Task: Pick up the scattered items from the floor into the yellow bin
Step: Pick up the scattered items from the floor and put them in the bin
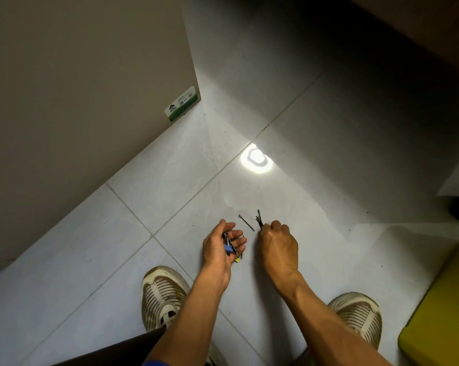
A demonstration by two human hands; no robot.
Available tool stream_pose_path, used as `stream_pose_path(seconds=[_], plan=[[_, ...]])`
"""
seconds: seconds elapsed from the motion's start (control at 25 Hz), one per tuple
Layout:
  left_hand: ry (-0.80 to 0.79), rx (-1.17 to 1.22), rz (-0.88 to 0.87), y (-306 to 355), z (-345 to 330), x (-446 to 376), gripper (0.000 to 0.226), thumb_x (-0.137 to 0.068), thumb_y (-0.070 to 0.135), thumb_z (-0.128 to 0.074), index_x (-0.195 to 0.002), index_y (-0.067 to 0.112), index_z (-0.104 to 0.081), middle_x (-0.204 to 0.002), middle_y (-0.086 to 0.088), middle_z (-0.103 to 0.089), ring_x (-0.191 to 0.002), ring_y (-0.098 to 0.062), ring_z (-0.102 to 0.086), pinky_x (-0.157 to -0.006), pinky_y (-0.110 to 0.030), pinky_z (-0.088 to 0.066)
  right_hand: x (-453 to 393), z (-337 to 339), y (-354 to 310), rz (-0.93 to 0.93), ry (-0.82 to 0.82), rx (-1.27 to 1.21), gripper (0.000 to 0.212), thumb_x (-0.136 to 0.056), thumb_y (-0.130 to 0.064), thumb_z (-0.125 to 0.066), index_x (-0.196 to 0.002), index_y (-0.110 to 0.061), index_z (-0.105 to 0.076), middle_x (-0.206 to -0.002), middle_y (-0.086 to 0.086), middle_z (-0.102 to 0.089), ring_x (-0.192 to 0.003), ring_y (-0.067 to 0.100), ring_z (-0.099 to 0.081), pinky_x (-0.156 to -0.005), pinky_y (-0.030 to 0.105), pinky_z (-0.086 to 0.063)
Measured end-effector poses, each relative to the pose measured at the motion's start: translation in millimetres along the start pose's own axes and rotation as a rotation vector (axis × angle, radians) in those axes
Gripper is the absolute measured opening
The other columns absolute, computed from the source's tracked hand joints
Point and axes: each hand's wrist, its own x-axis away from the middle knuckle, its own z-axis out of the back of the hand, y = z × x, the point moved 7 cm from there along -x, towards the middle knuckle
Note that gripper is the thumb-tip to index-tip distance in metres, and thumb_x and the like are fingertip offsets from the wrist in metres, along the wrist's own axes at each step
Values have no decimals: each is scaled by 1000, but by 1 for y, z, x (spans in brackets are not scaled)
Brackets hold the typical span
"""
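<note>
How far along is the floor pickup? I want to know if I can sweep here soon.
Partly done. The left hand cups a handful of collected clips. The right hand pinches a bunch of black bobby pins. One bobby pin lies on the floor between the hands. Nothing held has reached the yellow bin yet.

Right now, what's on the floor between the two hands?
In the head view, one black bobby pin lies on the tile between the left hand and the right hand, touching neither.
</note>
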Motion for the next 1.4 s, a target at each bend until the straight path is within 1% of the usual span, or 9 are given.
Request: stream_pose_path(seconds=[0.24,0.4,0.52,0.6,0.72,0.88,1.08,1.28,1.4], plan=[[3,-25,-7,-2,5,-3,31,-99,32,-51,-99,5,-66,-79,-12,-69,-69,-25,-68,-67,-33,-55,-16,9,2,1,-37,-78,17,-89,-8,-47,-94,-7,-64,-90,11,-66,-78,28,-62,-64,31,-41],[-10,-4,-6,-2,-4,-3,35,-99,36,-49,-99,5,-65,-82,-13,-69,-72,-26,-68,-70,-35,-54,-10,19,15,-174,-140,-782,17,-71,-14,-63,-59,-6,-55,-57,13,-58,-54,21,-54,-52,34,-46],[-62,47,9,0,-13,0,39,-99,41,-45,-95,8,-67,-77,-9,-70,-65,-23,-67,-63,-33,-51,7,29,-10,-124,-291,-1092,18,-71,-12,-70,-58,-3,-60,-53,3,-63,-51,19,-61,-57,43,-56],[-72,77,24,2,-13,2,39,-99,39,-43,-93,9,-67,-71,-8,-70,-58,-22,-67,-54,-30,-51,13,34,-22,-44,-319,-1062,20,-79,-20,-70,-62,-9,-68,-58,-3,-68,-53,17,-64,-59,40,-57],[-27,124,34,7,-5,1,25,-96,21,-47,-89,5,-66,-72,-13,-65,-53,-22,-62,-47,-26,-46,7,36,4,-157,-106,-955,22,-86,-26,-62,-68,-15,-70,-63,-1,-67,-62,18,-63,-60,36,-53],[25,173,56,9,7,0,13,-85,9,-54,-85,3,-66,-66,-12,-60,-50,-22,-57,-46,-25,-41,8,21,21,-196,12,-385,23,-86,-36,-56,-76,-16,-55,-83,3,-58,-77,28,-55,-61,31,-40],[39,269,127,5,9,-3,15,-90,11,-50,-89,3,-63,-66,-12,-56,-53,-21,-54,-46,-25,-42,-10,8,-16,18,43,-85,18,-91,-16,-50,-92,-12,-67,-95,7,-66,-86,29,-59,-61,32,-36],[25,285,136,6,7,-4,19,-95,21,-52,-94,4,-62,-74,-14,-63,-67,-27,-63,-62,-32,-54,-24,8,-29,33,-11,-59,16,-89,-15,-47,-94,-10,-61,-94,8,-66,-82,29,-62,-61,32,-36],[8,272,102,9,8,-5,21,-95,24,-53,-97,5,-61,-80,-15,-66,-72,-29,-66,-71,-35,-55,-24,23,-14,-101,-21,-381,12,-79,-25,-58,-77,-14,-62,-75,2,-65,-69,23,-60,-60,31,-46]])
